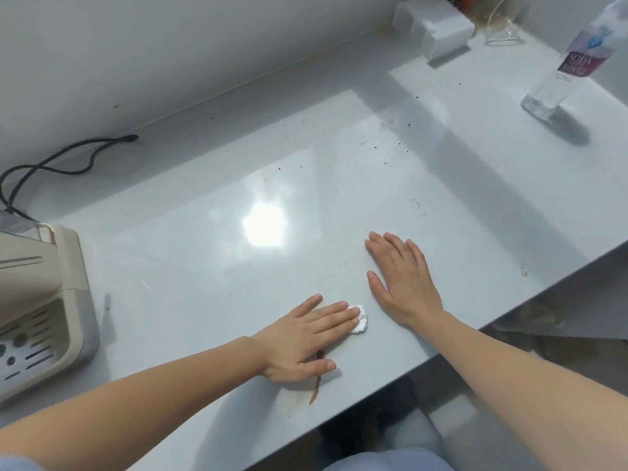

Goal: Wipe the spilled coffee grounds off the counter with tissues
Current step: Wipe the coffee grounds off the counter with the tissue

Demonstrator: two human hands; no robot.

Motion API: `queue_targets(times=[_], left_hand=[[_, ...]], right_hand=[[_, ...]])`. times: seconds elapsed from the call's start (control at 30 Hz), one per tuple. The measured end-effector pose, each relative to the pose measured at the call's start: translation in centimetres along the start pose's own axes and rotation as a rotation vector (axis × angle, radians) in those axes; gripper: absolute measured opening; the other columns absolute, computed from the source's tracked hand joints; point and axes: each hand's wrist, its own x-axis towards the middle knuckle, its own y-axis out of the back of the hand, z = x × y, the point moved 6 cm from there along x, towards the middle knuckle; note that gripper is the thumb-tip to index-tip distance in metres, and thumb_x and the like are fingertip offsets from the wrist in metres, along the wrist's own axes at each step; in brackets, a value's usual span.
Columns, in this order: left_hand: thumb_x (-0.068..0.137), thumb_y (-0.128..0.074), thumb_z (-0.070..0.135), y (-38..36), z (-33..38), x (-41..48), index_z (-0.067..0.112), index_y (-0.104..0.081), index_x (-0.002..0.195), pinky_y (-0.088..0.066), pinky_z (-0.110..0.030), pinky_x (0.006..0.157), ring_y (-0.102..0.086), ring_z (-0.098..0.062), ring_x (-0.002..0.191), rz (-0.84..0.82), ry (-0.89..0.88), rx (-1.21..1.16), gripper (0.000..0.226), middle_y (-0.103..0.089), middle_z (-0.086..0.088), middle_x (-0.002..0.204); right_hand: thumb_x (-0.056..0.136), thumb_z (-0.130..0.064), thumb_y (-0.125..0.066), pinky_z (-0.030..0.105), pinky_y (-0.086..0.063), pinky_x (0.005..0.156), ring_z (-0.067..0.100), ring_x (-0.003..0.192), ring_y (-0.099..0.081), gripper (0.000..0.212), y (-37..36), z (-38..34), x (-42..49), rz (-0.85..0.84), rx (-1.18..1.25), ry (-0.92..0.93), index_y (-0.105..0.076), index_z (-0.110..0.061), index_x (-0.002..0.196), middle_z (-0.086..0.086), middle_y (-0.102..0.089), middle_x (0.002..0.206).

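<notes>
My left hand (302,338) lies flat on the pale glossy counter (204,266), pressing a crumpled white tissue (462,320) under its fingertips; only the tissue's right end shows. A brown streak of coffee (315,390) runs from under the left hand toward the front edge. My right hand (402,278) rests flat and open on the counter just right of the tissue, holding nothing. Small dark coffee specks (390,144) are scattered farther back, and a few brownish drops (524,272) sit near the right edge.
A beige coffee machine with a slotted drip tray (37,321) stands at the left, its black cable (61,164) trailing along the wall. At the back right are a white tissue box (435,27), a clear glass vessel (503,32) and a soda water bottle (571,66). The counter's front edge runs diagonally.
</notes>
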Motion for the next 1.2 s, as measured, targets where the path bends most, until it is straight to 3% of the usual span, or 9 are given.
queue_targets(times=[0.4, 0.67, 0.8, 1.07, 1.2], left_hand=[[0.096, -0.025, 0.048, -2.9, 4.0, -3.9, 0.024, 0.006, 0.151, 0.016, -0.037, 0.116, 0.017, -0.008, 0.145, 0.000, 0.059, -0.069, 0.067, 0.008, 0.006, 0.161], [0.095, -0.027, 0.050, -3.1, 4.4, -4.2, 0.026, 0.007, 0.150, 0.014, -0.039, 0.117, 0.015, -0.009, 0.145, 0.098, 0.133, -0.144, 0.069, 0.010, 0.008, 0.160], [0.096, -0.021, 0.052, -2.5, 3.1, -4.3, 0.025, 0.006, 0.151, 0.015, -0.037, 0.116, 0.014, -0.009, 0.146, 0.151, 0.184, -0.145, 0.067, 0.009, 0.008, 0.160], [0.095, -0.009, 0.054, -0.1, -3.2, -5.4, 0.029, 0.003, 0.150, 0.012, -0.042, 0.118, 0.016, -0.002, 0.144, 0.352, 0.473, -0.319, 0.062, 0.008, 0.015, 0.159], [0.095, -0.010, 0.054, -0.4, -2.2, -5.0, 0.028, 0.003, 0.151, 0.014, -0.040, 0.117, 0.016, -0.004, 0.144, 0.335, 0.455, -0.274, 0.063, 0.008, 0.013, 0.160]], right_hand=[[0.094, -0.035, -0.036, 0.042, -0.009, 0.120, 0.016, 0.144, -0.019, 0.051, -0.3, 0.1, -0.1, 0.052, 0.000, 0.009, -0.034, -0.020, 0.143, -0.005, -0.030, 0.154], [0.094, -0.037, -0.034, 0.042, -0.010, 0.120, 0.016, 0.144, -0.020, 0.051, -0.3, 0.1, -0.1, 0.062, -0.009, 0.015, -0.034, -0.020, 0.142, -0.004, -0.031, 0.154], [0.094, -0.037, -0.035, 0.041, -0.008, 0.120, 0.015, 0.144, -0.019, 0.052, -0.5, 0.2, -0.1, 0.053, -0.004, 0.013, -0.032, -0.021, 0.143, -0.005, -0.030, 0.154], [0.094, -0.035, -0.035, 0.040, -0.006, 0.120, 0.015, 0.145, -0.018, 0.051, -0.4, 0.1, -0.1, 0.051, 0.002, 0.014, -0.033, -0.020, 0.143, -0.006, -0.028, 0.155], [0.095, -0.033, -0.040, 0.041, -0.007, 0.120, 0.015, 0.145, -0.018, 0.050, -0.6, 0.2, -0.1, 0.053, 0.003, 0.018, -0.032, -0.021, 0.143, -0.006, -0.028, 0.155]])
